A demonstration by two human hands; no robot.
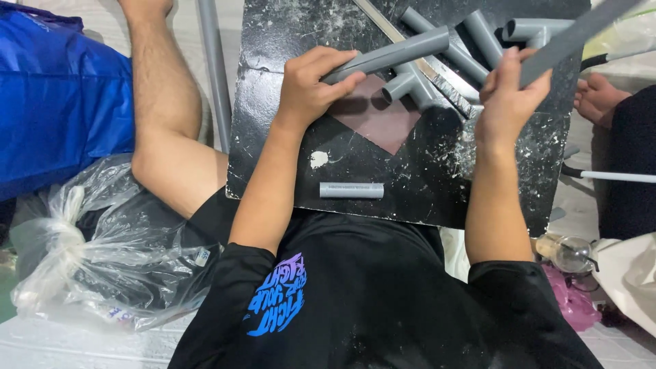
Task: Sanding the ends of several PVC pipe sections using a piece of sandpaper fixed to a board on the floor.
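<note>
1. Two bare hands are working over a black board [287,164] speckled with white, which is resting across the lap of a person sitting on the floor.
2. The left hand [311,85] is curling its fingers around one end of a short grey pipe [400,51], gripping it firmly with the thumb pressing on its lower side; the pipe is slanting up and to the right above the board.
3. The right hand [509,92] is closing around the lower end of a long grey bar [581,34], which is running up toward the top right corner of the view.
4. Between the two hands, several grey pipe fittings [478,41] are lying in a loose cluster at the far part of the board, some touching one another.
5. A narrow metal strip [437,75] is crossing the board diagonally beneath the held pipe.
6. A reddish-brown patch [372,119] is showing on the board just below the left hand's pipe.
7. A short grey pipe piece [351,190] is lying on its own near the board's close edge, well apart from the cluster.
8. A crumpled clear plastic bag [102,239] is sitting on the floor beside the person's left side, below blue cloth [61,96].
9. Another person's bare foot [598,96] is resting at the right edge.
</note>
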